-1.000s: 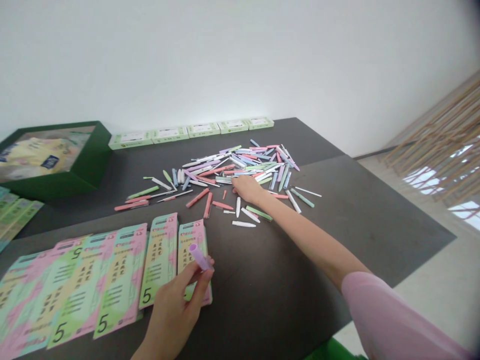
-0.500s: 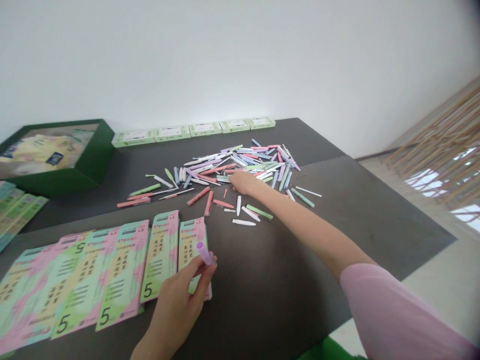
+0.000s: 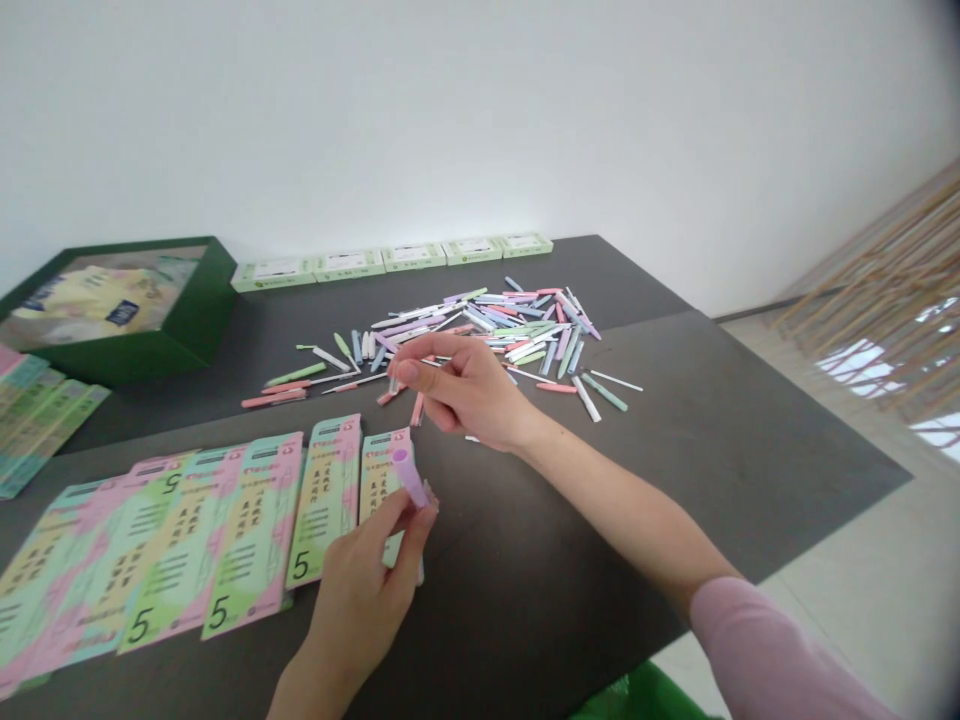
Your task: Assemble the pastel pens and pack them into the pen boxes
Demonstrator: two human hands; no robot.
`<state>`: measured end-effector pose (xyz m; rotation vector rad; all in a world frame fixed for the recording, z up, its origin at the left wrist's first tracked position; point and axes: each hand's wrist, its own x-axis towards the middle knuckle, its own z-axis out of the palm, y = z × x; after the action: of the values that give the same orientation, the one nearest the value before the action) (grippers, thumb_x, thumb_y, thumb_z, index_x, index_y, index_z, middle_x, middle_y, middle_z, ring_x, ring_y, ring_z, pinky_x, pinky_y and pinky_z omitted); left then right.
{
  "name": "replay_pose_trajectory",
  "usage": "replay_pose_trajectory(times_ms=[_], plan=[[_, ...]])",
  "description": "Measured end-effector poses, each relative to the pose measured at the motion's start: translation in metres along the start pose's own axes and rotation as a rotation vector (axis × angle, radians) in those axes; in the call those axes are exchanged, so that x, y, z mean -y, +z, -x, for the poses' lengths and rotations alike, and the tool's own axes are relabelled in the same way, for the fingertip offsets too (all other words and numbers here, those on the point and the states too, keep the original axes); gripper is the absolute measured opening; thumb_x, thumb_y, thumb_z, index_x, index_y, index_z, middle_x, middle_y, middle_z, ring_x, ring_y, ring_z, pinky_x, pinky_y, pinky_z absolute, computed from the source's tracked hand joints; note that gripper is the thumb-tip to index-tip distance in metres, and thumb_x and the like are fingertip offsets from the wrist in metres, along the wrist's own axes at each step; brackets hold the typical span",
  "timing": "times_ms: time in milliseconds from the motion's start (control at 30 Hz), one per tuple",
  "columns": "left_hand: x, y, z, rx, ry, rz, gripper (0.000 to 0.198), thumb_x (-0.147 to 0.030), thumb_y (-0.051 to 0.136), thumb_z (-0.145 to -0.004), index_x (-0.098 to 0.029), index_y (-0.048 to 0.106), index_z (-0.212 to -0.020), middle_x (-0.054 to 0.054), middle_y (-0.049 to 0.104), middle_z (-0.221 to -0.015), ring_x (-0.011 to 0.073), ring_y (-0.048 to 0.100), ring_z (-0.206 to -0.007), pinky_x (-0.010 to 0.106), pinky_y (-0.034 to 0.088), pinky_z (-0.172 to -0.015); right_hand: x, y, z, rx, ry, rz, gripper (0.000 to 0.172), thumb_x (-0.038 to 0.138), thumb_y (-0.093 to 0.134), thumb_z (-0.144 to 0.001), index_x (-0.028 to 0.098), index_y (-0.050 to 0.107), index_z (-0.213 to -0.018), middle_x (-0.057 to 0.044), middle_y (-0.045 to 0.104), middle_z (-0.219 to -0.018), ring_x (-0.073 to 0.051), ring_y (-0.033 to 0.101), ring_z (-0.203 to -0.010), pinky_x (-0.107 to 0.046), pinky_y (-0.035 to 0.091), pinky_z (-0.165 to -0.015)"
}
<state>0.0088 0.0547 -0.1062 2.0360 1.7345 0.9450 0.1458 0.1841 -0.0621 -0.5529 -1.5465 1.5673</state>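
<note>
My left hand (image 3: 360,580) is closed around a purple pen barrel (image 3: 409,476), its open round end pointing up. Below it lies a printed pen pack (image 3: 377,475) in green and pink. Fingertips pinched, my right hand (image 3: 472,392) hovers in front of a heap of pen parts (image 3: 480,312). A small pale, see-through piece (image 3: 394,382) shows at those fingertips; its kind is too small to tell. The heap mixes purple, blue, green, pink and white barrels with thin refills, and my right hand hides part of it.
Several more packs (image 3: 251,540) overlap along the table's near left. A dark green box (image 3: 202,320) with bagged items stands at the back left, beside a stack of packs (image 3: 52,430). Flat pale green boxes (image 3: 349,264) line the wall. The table edge (image 3: 795,390) runs along the right.
My right hand has come back from the heap, leftwards and up toward my left hand, with a small piece at its fingertips. My left hand keeps the purple barrel nearly in place.
</note>
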Motion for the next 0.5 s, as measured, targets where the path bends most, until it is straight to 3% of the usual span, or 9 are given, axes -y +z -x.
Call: replay_pose_trajectory(times_ms=[133, 267, 500], plan=[[-0.006, 0.001, -0.002, -0.062, 0.043, -0.052, 0.027, -0.04, 0.047, -0.094, -0.023, 0.062, -0.08, -0.002, 0.076, -0.072, 0.0154, 0.071, -0.06, 0.019, 0.046, -0.047, 0.006, 0.014, 0.022, 0.065, 0.043, -0.199, 0.029, 0.043, 0.071, -0.08, 0.017, 0.059, -0.085, 0.013, 0.042, -0.036, -0.002, 0.031, -0.029, -0.013, 0.021, -0.03], [-0.006, 0.001, -0.003, -0.108, 0.085, -0.116, 0.026, -0.039, 0.046, -0.094, -0.023, 0.057, -0.076, -0.005, 0.07, -0.062, 0.0139, 0.067, -0.052, 0.02, 0.042, -0.044, 0.009, 0.01, 0.032, 0.065, 0.048, -0.165, 0.026, 0.042, 0.068, -0.083, 0.017, 0.06, -0.085, 0.012, 0.043, -0.038, -0.002, 0.035, -0.031, -0.013, 0.022, -0.03], [0.001, 0.002, -0.004, -0.157, 0.128, -0.307, 0.031, -0.038, 0.04, -0.096, -0.02, 0.064, -0.091, 0.002, 0.075, -0.071, 0.0191, 0.072, -0.062, 0.024, 0.05, -0.056, 0.018, 0.006, 0.043, 0.076, 0.057, -0.049, 0.022, 0.037, 0.064, -0.086, 0.016, 0.059, -0.086, 0.012, 0.045, -0.04, -0.002, 0.039, -0.033, -0.012, 0.025, -0.032]])
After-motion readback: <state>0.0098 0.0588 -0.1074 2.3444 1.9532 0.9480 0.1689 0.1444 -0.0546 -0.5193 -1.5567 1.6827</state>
